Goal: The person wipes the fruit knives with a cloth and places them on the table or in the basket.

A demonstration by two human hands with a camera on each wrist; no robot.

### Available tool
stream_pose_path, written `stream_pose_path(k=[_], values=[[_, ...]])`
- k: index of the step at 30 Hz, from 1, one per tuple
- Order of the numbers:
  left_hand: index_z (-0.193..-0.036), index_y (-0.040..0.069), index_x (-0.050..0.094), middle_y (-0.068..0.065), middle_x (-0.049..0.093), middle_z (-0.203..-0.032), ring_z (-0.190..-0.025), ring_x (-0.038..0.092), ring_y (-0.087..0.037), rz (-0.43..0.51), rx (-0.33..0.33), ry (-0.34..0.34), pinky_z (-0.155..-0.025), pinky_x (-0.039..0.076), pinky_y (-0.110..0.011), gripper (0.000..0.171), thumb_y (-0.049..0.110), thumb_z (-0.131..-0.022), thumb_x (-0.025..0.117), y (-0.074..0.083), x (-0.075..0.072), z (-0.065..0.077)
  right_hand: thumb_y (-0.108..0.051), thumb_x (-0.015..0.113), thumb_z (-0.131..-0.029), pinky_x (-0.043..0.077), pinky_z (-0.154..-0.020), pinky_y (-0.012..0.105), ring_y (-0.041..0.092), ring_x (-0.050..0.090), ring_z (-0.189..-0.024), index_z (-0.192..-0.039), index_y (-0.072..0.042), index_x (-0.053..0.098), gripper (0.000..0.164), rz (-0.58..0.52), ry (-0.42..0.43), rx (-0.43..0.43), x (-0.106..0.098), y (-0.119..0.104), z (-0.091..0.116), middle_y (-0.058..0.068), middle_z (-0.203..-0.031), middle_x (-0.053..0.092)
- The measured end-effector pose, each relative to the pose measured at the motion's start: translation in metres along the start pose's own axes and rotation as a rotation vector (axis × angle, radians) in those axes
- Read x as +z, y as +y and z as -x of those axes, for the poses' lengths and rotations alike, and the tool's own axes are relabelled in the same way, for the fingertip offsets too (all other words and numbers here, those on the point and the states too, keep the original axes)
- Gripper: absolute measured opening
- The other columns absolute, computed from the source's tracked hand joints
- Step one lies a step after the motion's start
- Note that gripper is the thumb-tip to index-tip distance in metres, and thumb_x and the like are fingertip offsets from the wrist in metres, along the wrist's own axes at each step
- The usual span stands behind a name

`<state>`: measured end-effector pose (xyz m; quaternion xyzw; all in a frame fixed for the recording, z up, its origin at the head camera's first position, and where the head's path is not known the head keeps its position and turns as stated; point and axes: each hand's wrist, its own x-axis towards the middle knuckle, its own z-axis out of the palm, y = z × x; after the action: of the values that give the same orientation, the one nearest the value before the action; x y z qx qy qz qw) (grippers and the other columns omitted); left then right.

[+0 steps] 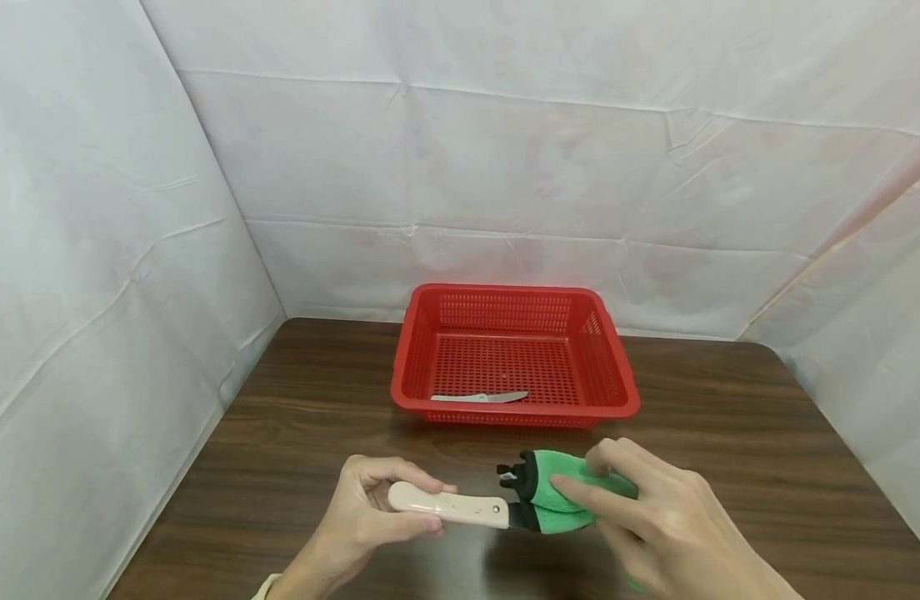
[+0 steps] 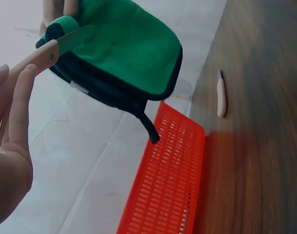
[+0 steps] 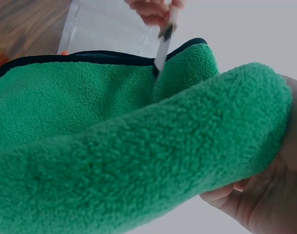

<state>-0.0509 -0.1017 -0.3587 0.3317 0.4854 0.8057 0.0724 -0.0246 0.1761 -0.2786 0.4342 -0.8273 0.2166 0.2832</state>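
A knife with a cream handle [image 1: 460,507] is held by my left hand [image 1: 358,518], thumb and fingers along the handle's rear half. Its blade [image 2: 73,40] points right and lies against a green cloth [image 1: 561,487] with black edging. My right hand [image 1: 658,512] grips this folded cloth around the blade, which the cloth largely covers in the head view. In the right wrist view, fuzzy green folds [image 3: 139,161] fill most of the picture, and the blade [image 3: 161,57] passes in between them.
Behind the hands stands a red plastic basket [image 1: 516,410] with a light-handled knife [image 1: 478,397] lying inside along its near side. Another knife [image 2: 221,97] lies on the dark wooden table [image 1: 317,400] beside the basket. White sheeting [image 1: 505,167] hangs around the table.
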Motion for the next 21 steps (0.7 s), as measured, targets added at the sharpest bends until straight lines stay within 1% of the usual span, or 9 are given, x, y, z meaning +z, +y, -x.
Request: stream_pose_path(k=[3, 5, 7, 10, 12, 14, 16, 17, 21], values=[[-0.097, -0.009, 0.062, -0.025, 0.063, -0.092, -0.078, 0.062, -0.023, 0.005, -0.003, -0.003, -0.059, 0.052, -0.042, 0.031, -0.021, -0.068, 0.058, -0.001, 0.002, -0.0022, -0.025, 0.035, -0.092, 0.039, -0.055, 0.005, 0.006, 0.045, -0.072, -0.102, -0.017, 0.067, 0.034, -0.036, -0.038, 0.005, 0.0027, -0.0035, -0.0033, -0.003, -0.09, 0.049], [-0.097, -0.01, 0.061, -0.025, 0.062, -0.093, -0.078, 0.062, -0.024, 0.017, -0.004, 0.002, -0.06, 0.051, -0.044, 0.03, -0.021, -0.069, 0.058, -0.0011, 0.0027, -0.003, -0.024, 0.035, -0.092, 0.039, -0.054, 0.005, 0.006, 0.045, -0.072, -0.102, -0.017, 0.067, 0.034, -0.039, -0.051, 0.006, 0.0041, -0.0053, -0.0045, -0.003, -0.09, 0.049], [-0.098, -0.01, 0.061, -0.026, 0.062, -0.094, -0.077, 0.063, -0.026, 0.027, -0.008, 0.01, -0.061, 0.051, -0.045, 0.03, -0.021, -0.07, 0.057, -0.0008, 0.0028, -0.0032, -0.029, 0.033, -0.092, 0.039, -0.054, 0.005, 0.005, 0.043, -0.074, -0.105, -0.019, 0.066, 0.036, -0.054, -0.101, 0.051, 0.0037, -0.0074, -0.0042, -0.005, -0.091, 0.047], [-0.099, -0.01, 0.06, -0.027, 0.061, -0.096, -0.078, 0.063, -0.028, 0.043, -0.015, 0.018, -0.063, 0.05, -0.047, 0.031, -0.022, -0.071, 0.055, 0.0, 0.0026, -0.0029, -0.028, 0.034, -0.092, 0.036, -0.051, 0.004, 0.005, 0.043, -0.074, -0.102, -0.018, 0.067, 0.035, -0.04, -0.087, 0.027, 0.0054, -0.0076, -0.0041, -0.004, -0.09, 0.047], [-0.099, -0.01, 0.06, -0.029, 0.06, -0.096, -0.078, 0.062, -0.028, 0.048, -0.019, 0.022, -0.063, 0.05, -0.048, 0.031, -0.022, -0.071, 0.054, 0.0007, 0.0024, -0.0024, -0.03, 0.035, -0.092, 0.035, -0.051, 0.004, 0.005, 0.043, -0.075, -0.104, -0.019, 0.066, 0.035, -0.048, -0.115, 0.04, 0.0056, -0.0081, -0.0029, -0.004, -0.09, 0.046], [-0.099, -0.01, 0.06, -0.03, 0.059, -0.097, -0.079, 0.062, -0.029, 0.056, -0.019, 0.024, -0.064, 0.049, -0.048, 0.031, -0.022, -0.071, 0.054, 0.0014, 0.0023, -0.0018, -0.03, 0.037, -0.091, 0.032, -0.05, 0.003, 0.005, 0.042, -0.075, -0.105, -0.02, 0.065, 0.033, -0.046, -0.125, 0.037, 0.0067, -0.008, -0.0018, -0.005, -0.09, 0.045], [-0.1, -0.009, 0.06, -0.03, 0.059, -0.097, -0.081, 0.061, -0.029, 0.066, -0.028, 0.033, -0.064, 0.049, -0.049, 0.031, -0.021, -0.072, 0.054, 0.0022, 0.002, -0.001, -0.03, 0.04, -0.091, 0.032, -0.05, 0.003, 0.005, 0.042, -0.076, -0.108, -0.022, 0.063, 0.031, -0.056, -0.155, 0.05, 0.0067, -0.008, 0.0, -0.006, -0.091, 0.045], [-0.1, -0.009, 0.06, -0.03, 0.059, -0.097, -0.082, 0.061, -0.03, 0.068, -0.025, 0.032, -0.064, 0.049, -0.049, 0.031, -0.021, -0.072, 0.053, 0.0023, 0.0018, -0.0008, -0.032, 0.04, -0.09, 0.033, -0.052, 0.003, 0.004, 0.041, -0.077, -0.11, -0.023, 0.062, 0.031, -0.062, -0.178, 0.07, 0.0064, -0.0083, 0.0012, -0.007, -0.092, 0.044], [-0.1, -0.009, 0.06, -0.028, 0.06, -0.098, -0.083, 0.061, -0.031, 0.09, -0.027, 0.038, -0.064, 0.047, -0.051, 0.031, -0.021, -0.073, 0.053, 0.0025, 0.0002, 0.0009, -0.034, 0.041, -0.09, 0.036, -0.056, 0.004, 0.004, 0.042, -0.078, -0.113, -0.024, 0.06, 0.032, -0.07, -0.201, 0.079, 0.0063, -0.0076, 0.0045, -0.008, -0.094, 0.045]])
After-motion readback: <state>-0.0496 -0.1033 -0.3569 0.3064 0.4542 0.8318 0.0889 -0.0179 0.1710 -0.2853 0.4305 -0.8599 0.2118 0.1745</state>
